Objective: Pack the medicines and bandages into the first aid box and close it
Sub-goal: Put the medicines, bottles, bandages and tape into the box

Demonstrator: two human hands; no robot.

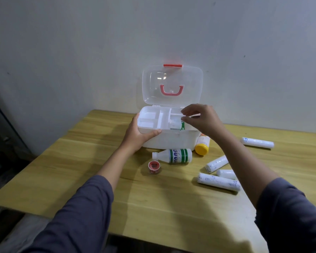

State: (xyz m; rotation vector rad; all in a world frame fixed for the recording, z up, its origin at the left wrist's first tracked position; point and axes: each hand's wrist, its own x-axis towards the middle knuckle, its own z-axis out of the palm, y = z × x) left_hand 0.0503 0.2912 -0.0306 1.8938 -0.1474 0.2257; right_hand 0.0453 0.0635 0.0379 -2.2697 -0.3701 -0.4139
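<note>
The white first aid box (171, 139) stands open at the table's far side, its clear lid (171, 84) with a red handle upright. A white divided tray (150, 119) sits in its top left. My left hand (137, 134) grips the tray's front left corner. My right hand (202, 119) hovers over the box's right side, fingers apart and empty, just above a green and white packet (179, 126) inside. In front of the box lie a white bottle with a green label (173, 156), a yellow-capped bottle (202, 146) and a red tape roll (154, 167).
Several white bandage rolls lie on the wooden table (153, 198) to the right: one far right (257, 142), three nearer (216, 163) (226, 174) (218, 182). A pale wall rises just behind the box. The table's left edge drops off to a dark floor.
</note>
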